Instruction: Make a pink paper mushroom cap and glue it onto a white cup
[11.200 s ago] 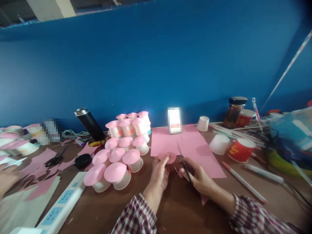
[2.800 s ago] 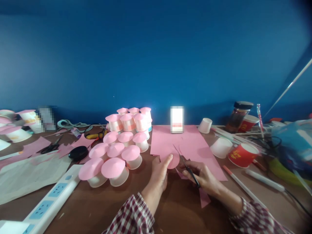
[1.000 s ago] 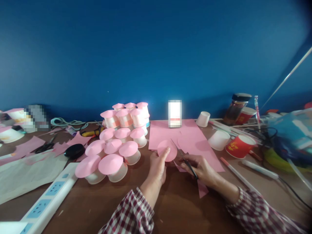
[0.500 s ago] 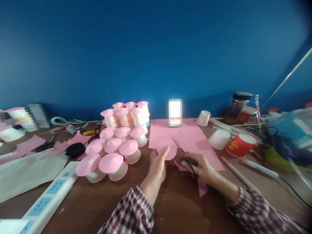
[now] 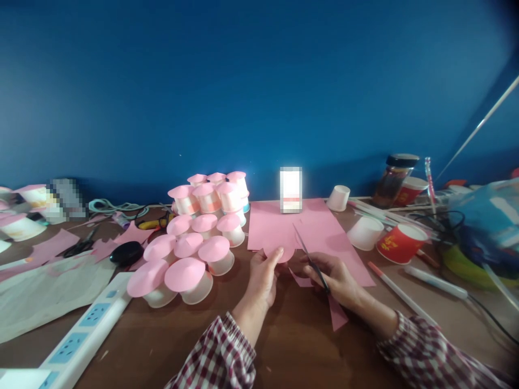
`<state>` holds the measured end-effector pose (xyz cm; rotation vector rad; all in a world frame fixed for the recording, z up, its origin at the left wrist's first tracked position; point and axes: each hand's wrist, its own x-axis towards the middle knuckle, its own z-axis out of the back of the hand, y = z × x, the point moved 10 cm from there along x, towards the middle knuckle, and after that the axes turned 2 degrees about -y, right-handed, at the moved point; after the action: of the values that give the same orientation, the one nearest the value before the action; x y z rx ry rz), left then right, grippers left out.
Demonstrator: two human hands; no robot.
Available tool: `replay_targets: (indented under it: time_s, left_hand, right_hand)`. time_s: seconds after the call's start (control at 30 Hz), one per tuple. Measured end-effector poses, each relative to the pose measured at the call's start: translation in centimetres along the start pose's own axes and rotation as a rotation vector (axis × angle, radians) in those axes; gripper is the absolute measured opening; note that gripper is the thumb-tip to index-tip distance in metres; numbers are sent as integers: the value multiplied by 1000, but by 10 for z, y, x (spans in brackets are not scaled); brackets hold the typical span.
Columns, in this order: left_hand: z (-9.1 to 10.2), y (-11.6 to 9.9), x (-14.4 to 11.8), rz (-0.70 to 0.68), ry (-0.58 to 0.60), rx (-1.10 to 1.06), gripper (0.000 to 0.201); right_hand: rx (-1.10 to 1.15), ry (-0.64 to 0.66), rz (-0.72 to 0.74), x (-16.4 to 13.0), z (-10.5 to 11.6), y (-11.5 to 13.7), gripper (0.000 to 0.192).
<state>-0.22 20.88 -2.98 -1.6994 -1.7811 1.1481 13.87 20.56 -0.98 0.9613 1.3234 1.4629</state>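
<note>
My left hand (image 5: 263,275) pinches a round pink paper disc (image 5: 286,254) by its lower edge, just above the brown table (image 5: 284,346). My right hand (image 5: 334,278) grips a pair of black scissors (image 5: 310,258), whose blades point up and left, right beside the disc. Behind both hands lies a large pink paper sheet (image 5: 316,232). Pink offcuts (image 5: 336,313) lie on the table under and near my right hand.
Left of my hands stands a cluster of white cups topped with pink paper cones (image 5: 190,251). A white power strip (image 5: 81,335) lies front left. White cups (image 5: 365,233), a red cup (image 5: 397,243), a jar (image 5: 391,181), pens (image 5: 401,294) and cables crowd the right.
The pink disc has tipped down and now shows less of its face than a second ago. The scissors' blades have shifted slightly right and up beside it. Both hands stay in place.
</note>
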Motion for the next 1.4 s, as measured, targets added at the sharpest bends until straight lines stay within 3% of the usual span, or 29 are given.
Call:
replay_targets:
  time_s: [0.3, 0.47, 0.87, 1.2, 1.4]
  left_hand:
    - [3, 3, -2, 32, -17, 41, 34]
    - [2, 5, -1, 41, 3, 54, 27]
    - [5, 9, -1, 61, -50, 19, 28]
    - [1, 15, 2, 77, 6, -6, 30]
    - [3, 12, 2, 48, -20, -28, 27]
  right_hand:
    - [-18, 27, 7, 1, -3, -2, 47]
    - [1, 13, -8, 1, -2, -3, 49]
    - [-25, 31, 63, 1, -6, 6, 41]
    - [-32, 45, 144, 0, -7, 5, 37]
    - [-33, 74, 179, -4, -13, 11, 35]
